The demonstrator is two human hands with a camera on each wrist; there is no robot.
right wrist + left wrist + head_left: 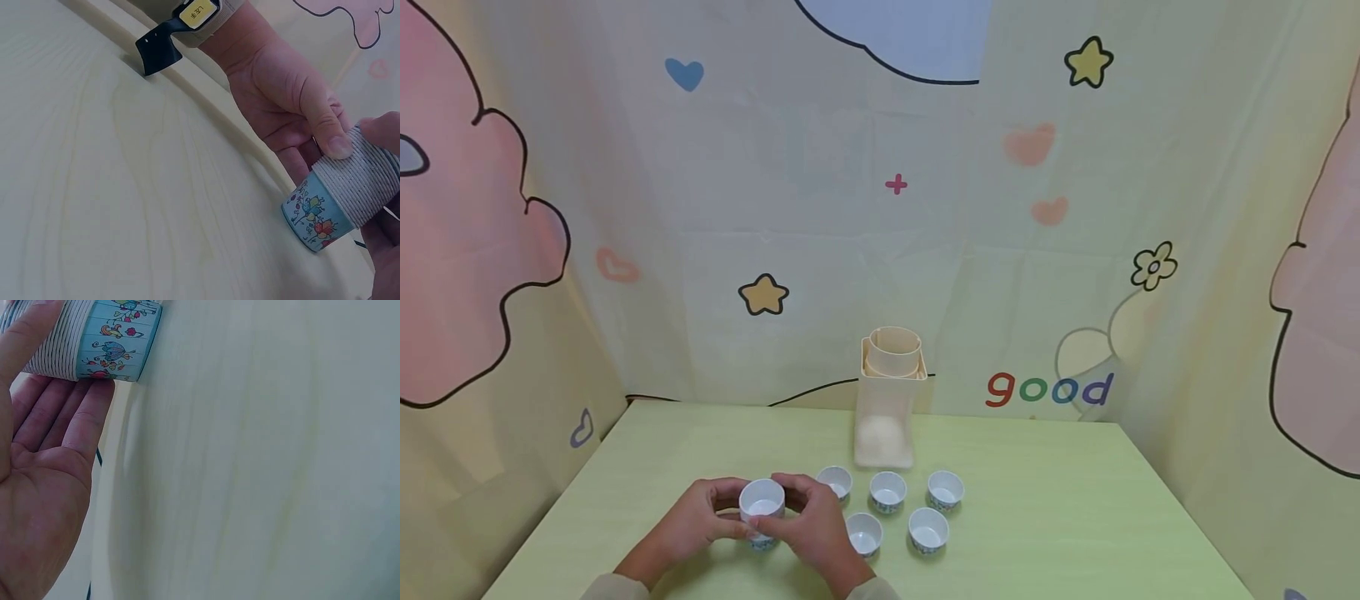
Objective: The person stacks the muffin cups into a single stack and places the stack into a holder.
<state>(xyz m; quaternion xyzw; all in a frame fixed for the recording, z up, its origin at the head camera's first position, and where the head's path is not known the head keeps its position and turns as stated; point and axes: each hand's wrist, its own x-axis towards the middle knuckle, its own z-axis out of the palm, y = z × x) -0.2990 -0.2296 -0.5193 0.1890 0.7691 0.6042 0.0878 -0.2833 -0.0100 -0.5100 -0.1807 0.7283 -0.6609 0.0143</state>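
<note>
Both hands hold one stack of small paper cups [762, 506] just above the near edge of the pale green worktop [1075, 533]. The left hand [696, 523] grips the stack from its side, thumb laid on the ribbed white rims and fingers [59, 412] lying straight beneath the blue printed base (birds and flowers in the pattern). The right hand [811, 521] curls its fingers round the opposite side. Five single cups [888, 491] stand in a cluster just right of the hands. Behind them a cream dispenser [889, 398] stands upright against the cartoon-printed backdrop [880, 208].
</note>
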